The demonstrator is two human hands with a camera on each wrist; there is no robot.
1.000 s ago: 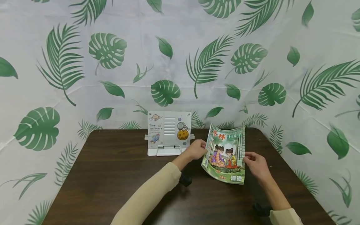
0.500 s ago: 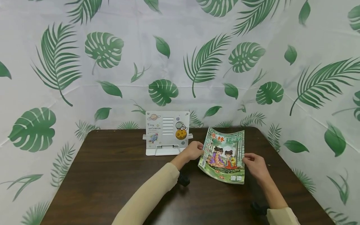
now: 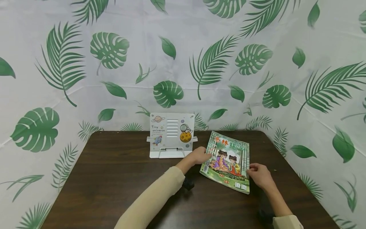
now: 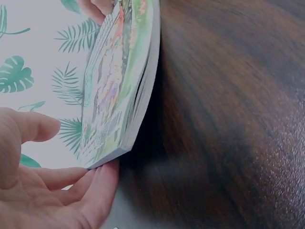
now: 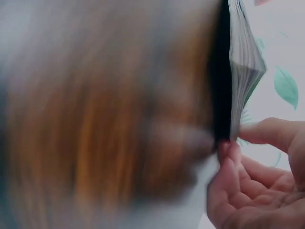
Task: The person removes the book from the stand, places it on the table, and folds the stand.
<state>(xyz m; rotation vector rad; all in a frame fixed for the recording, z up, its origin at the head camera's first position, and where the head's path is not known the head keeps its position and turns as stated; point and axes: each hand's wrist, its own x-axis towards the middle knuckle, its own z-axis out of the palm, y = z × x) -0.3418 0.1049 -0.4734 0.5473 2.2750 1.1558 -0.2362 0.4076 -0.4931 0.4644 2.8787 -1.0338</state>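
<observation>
A green, rectangular paper magazine (image 3: 227,160) is raised off the dark brown wood-grain counter (image 3: 120,178), supported at opposite edges, probably to stop it sagging: the left hand (image 3: 198,156) has extended fingers beneath the spine, thumb clear; the right hand's (image 3: 260,175) grip pinches the page edge. A white, cartoon-printed rectangular stand (image 3: 172,130) stands left.

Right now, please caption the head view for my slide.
Left hand and right hand at opposite edges of a magazine; white stand nearby.
</observation>
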